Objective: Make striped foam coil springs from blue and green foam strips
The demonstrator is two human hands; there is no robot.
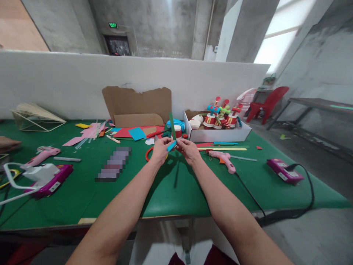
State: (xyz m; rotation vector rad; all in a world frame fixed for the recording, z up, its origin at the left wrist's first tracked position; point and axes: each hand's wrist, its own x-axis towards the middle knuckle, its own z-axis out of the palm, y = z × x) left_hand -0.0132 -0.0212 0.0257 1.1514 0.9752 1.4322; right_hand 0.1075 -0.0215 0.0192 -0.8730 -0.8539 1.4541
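Observation:
Both my hands meet above the middle of the green table. My left hand and my right hand pinch crossed paper strips between their fingertips. A green strip stands upright from the pinch. A short blue strip pokes out sideways between the fingers. Below the hands lies a red ring on the cloth. A pink glue gun rests just right of my right hand.
A white box of finished paper-cup figures stands behind my right hand. Torn cardboard leans on the white partition, with coloured paper scraps before it. Another glue gun and a magenta power strip lie at the sides.

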